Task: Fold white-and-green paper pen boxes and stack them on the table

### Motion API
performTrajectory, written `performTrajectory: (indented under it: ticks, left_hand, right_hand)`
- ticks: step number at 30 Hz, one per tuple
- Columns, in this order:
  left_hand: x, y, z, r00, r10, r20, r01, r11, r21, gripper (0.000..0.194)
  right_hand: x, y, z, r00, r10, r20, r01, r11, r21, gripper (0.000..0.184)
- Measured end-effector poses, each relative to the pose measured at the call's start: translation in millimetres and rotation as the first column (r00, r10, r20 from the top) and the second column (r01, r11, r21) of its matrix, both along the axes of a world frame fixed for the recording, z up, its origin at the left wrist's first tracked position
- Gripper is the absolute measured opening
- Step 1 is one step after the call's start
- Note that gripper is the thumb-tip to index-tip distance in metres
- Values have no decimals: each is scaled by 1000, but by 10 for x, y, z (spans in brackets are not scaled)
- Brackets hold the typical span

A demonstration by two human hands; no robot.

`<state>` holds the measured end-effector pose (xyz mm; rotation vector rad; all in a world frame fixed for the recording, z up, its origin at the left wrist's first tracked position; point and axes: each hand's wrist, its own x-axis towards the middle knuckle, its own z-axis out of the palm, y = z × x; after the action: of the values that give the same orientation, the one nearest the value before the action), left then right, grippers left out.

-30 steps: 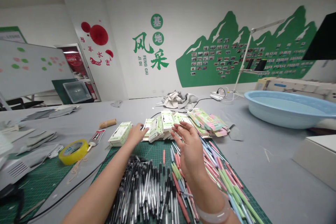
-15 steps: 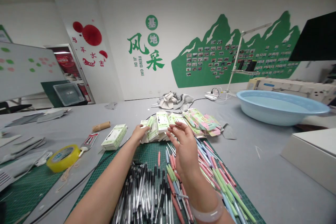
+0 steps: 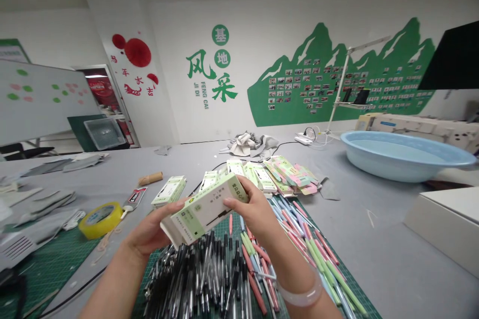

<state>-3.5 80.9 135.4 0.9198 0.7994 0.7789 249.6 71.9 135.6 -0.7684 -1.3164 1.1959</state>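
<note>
Both hands hold a pale green and white pen box [image 3: 204, 209] in the air above the table. My left hand [image 3: 147, 232] cups its near lower end, my right hand [image 3: 250, 209] grips its far end with thumb and fingers. Below lies a heap of black pens [image 3: 202, 279] on a green cutting mat [image 3: 220, 219]. To the right lies a spread of pink, green and blue pens [image 3: 303, 254]. Beyond the box, more pen boxes [image 3: 258, 177] sit in a fanned pile, and one stack of boxes [image 3: 169, 192] stands apart to the left.
A yellow tape roll [image 3: 100, 219] and a glue tube [image 3: 135, 197] lie at the left on the grey table. A light blue basin [image 3: 404, 154] stands at the right, a white box [image 3: 445, 219] nearer. Grey fabric pieces [image 3: 41, 207] lie far left; crumpled cloth [image 3: 250, 142] lies at the back.
Both hands were reaching into the pile of boxes; now they have drawn back toward me and lifted one box out, held between them.
</note>
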Motion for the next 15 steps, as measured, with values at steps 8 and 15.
performTrajectory:
  ticks: [8, 15]
  left_hand:
    - [93, -28, 11, 972, 155, 177, -205, 929, 307, 101]
    - [291, -22, -123, 910, 370, 187, -413, 777, 475, 98]
  right_hand:
    - [-166, -65, -11, 938, -190, -290, 133, 970, -204, 56]
    - [-456, -106, -169, 858, -54, -510, -197, 883, -425, 73]
